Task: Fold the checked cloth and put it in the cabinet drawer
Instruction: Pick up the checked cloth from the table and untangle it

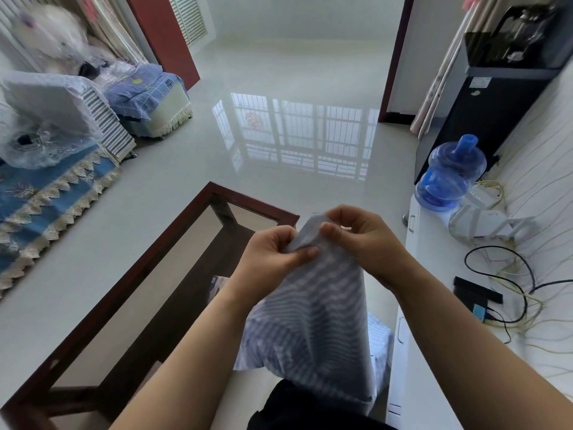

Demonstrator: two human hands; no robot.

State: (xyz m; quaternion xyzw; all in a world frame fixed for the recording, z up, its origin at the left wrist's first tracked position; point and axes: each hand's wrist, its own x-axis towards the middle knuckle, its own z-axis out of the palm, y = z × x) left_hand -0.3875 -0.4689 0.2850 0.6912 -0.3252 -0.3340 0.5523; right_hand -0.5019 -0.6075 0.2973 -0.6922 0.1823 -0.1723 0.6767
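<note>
Cloth [313,305], blue-and-white checked, hangs in the air from both hands, draping down in front of the person to about lap level, above the floor. Left hand [273,252] pinches the top edge between thumb and curled fingers; right hand [356,234], just beside it and almost touching, pinches the same bunched edge from the other side. The 2 grips sit close together at 1 gathered point, so the fabric falls as a narrow, uneven cone rather than a flat sheet.

To fold well from here, a sound course would be to slide the hands apart along the top hem until each holds 1 corner, letting the cloth hang square, and only then bring corner to corner. Folding while the edge is bunched would likely trap creases.

Glass tabletop [173,274] lies below and to the left of the hands; white cabinet [434,352] with its drawer fronts stands to the right of the right forearm, drawers appearing closed.
</note>
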